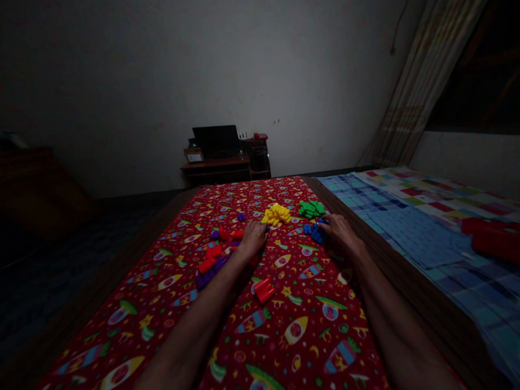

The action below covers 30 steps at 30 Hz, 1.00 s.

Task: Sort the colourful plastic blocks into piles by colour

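My left hand (255, 236) is closed, with a small blue plastic block (267, 228) showing at its fingertips. At the right, my right hand (341, 230) reaches into a pile of blue blocks (313, 232), its fingers closed on one of them. Just beyond lies a heap of green blocks (312, 209). A yellow heap (276, 214) sits past my left hand. Loose red blocks (214, 251) and purple blocks (219, 264) are scattered left of my left forearm, which partly covers them. One red piece (264, 291) rests between my forearms.
The blocks lie on a red cloth (292, 325) with a rocket pattern. To the right spreads a blue plaid cover (414, 233) with a red cloth item (491, 238) on it. By the far wall stands a small desk (217, 163) with a black screen (216, 141).
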{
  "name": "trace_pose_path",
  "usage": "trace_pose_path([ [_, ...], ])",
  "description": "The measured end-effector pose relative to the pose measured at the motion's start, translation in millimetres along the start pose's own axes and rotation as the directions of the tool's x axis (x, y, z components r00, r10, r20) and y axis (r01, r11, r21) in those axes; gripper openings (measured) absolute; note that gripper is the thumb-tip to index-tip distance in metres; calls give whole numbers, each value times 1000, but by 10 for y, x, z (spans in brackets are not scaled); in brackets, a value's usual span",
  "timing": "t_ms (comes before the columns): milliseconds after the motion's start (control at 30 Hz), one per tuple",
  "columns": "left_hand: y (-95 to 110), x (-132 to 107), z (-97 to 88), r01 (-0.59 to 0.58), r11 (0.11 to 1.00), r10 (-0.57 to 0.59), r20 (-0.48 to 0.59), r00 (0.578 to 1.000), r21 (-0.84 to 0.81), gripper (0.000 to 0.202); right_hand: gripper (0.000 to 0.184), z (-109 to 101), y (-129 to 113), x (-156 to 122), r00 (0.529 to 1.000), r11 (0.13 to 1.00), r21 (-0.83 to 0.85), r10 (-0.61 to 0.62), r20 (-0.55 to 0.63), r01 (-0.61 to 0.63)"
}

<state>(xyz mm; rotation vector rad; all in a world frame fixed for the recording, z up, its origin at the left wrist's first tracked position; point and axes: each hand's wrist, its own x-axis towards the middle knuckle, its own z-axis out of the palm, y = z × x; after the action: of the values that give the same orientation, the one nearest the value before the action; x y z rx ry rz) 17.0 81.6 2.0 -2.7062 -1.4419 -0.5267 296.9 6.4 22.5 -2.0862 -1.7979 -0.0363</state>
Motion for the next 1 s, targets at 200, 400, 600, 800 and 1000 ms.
trace_pose_path([
  [200, 92, -61, -63, -3, 1000, 3, -31, 1000, 0, 31, 32, -160, -91, 27, 987, 994, 110, -3, -158, 20],
  [400, 305, -6, -155, -42, 907, 22, -54, 998, -419, 49, 26, -245, -610, -51, 936, 856, 384, -341, -83, 346],
  [600, 452, -114, -116, -200, 786, 134, -155, 979, -585, 48, 32, -195, -926, -185, 892, 831, 406, -446, 77, 380],
  [800, 378, -391, -152, -215, 836, 127, -202, 971, -505, 43, 28, -227, -663, -53, 909, 846, 428, -401, 116, 319],
  [1000, -65, -722, -425, -108, 919, 27, -212, 977, -379, 35, 32, -360, 4, 84, 973, 895, 432, -189, 134, 114],
])
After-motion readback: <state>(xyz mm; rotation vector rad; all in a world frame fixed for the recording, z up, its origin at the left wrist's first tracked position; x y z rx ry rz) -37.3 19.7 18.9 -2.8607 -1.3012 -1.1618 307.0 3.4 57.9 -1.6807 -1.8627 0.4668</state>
